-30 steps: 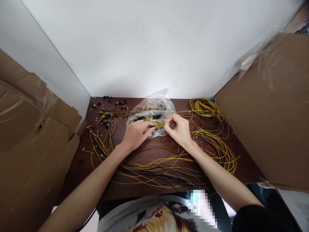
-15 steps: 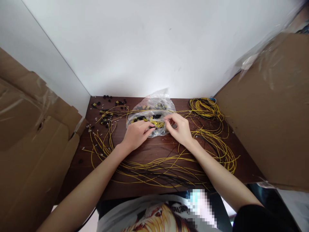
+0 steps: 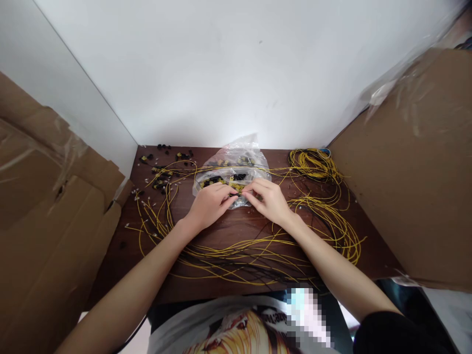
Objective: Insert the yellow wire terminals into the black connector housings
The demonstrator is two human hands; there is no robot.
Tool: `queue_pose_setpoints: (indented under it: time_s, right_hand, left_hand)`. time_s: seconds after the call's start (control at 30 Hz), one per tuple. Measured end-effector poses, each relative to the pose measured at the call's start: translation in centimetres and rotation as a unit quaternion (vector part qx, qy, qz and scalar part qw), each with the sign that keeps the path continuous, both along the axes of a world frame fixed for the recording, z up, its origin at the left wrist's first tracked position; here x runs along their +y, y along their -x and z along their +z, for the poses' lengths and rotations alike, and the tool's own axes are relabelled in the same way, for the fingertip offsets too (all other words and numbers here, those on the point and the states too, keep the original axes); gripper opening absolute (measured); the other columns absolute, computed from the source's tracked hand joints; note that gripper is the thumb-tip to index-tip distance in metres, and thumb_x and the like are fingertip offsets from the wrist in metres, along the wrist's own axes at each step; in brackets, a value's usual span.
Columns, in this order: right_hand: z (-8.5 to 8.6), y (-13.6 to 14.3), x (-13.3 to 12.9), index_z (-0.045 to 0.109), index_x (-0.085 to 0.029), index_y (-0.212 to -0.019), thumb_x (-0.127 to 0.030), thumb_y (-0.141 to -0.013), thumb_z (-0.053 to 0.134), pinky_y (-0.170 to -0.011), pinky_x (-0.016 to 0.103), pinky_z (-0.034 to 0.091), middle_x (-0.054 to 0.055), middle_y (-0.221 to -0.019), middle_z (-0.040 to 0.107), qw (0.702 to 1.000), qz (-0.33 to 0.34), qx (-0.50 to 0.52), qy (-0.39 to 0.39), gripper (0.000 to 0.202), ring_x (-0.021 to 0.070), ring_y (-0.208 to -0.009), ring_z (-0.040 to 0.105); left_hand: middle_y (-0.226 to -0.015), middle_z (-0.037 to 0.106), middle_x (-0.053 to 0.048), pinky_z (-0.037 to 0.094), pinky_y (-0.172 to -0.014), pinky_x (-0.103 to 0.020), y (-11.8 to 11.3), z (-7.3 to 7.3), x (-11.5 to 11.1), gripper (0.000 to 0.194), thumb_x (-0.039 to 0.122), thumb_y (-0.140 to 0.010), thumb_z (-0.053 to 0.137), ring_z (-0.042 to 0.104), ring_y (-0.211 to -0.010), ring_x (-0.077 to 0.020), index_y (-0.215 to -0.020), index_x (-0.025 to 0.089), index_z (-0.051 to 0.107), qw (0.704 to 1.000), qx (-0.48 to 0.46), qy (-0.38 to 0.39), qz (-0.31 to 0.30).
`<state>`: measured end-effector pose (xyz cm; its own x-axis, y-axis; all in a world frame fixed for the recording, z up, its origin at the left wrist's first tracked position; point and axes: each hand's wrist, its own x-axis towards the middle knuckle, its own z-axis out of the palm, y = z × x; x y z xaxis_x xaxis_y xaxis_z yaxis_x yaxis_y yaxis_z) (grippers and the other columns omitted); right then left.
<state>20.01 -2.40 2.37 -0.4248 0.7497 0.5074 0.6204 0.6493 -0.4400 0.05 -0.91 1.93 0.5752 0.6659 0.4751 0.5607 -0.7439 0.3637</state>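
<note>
Above the near edge of a clear plastic bag [image 3: 206,169], my left hand [image 3: 209,204] pinches a small dark piece [image 3: 234,195] between thumb and fingertips. My right hand [image 3: 268,200] is closed in a pinch at the other end of that piece, its fingertips almost touching those of the left. Whatever sits between the right fingertips is too small to make out. Loose black and yellow parts [image 3: 214,182] fill the open bag just behind the fingers.
Yellow and black wires [image 3: 236,250] lie in a long bundle across the dark wooden table [image 3: 224,228]. Coiled yellow wire [image 3: 313,164] rests at the back right. Small black and yellow parts [image 3: 162,172] are scattered at the back left. Cardboard [image 3: 413,172] walls in both sides.
My right hand has moved left and slightly down, bringing its fingertips to the small piece. Its thumb and finger have come together. My left hand has stayed almost still.
</note>
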Motion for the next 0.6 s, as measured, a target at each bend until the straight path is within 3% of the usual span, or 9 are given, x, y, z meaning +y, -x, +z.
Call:
queue_pose_setpoints:
  time_s: [0.27,0.6]
  right_hand:
    - [0.05,-0.37,0.25,0.06,-0.017,-0.081,-0.021,-0.087,0.051,-0.069,0.029,0.044,0.004,-0.077,0.061,0.999,-0.052,0.012,-0.002,0.012,0.0167,-0.073,0.055]
    - [0.09,0.11,-0.05,0.062,-0.018,-0.087,-0.025,-0.088,0.051,-0.074,0.03,0.045,0.004,-0.085,0.064,0.999,0.015,-0.017,0.027,0.013,0.0171,-0.08,0.057]
  left_hand:
    - [-0.072,0.063,-0.003,0.043,-0.064,-0.025,0.12,-0.01,0.15,0.014,0.024,-0.085,0.055,0.057,-0.069,-0.0148,-0.089,0.014,0.064,1.0,-0.002,-0.012,0.007]
    - [-0.073,0.064,-0.003,0.042,-0.063,-0.026,0.06,-0.06,0.1,0.014,0.024,-0.086,0.054,0.056,-0.07,-0.0153,-0.087,0.014,0.064,1.0,0.014,-0.007,0.003]
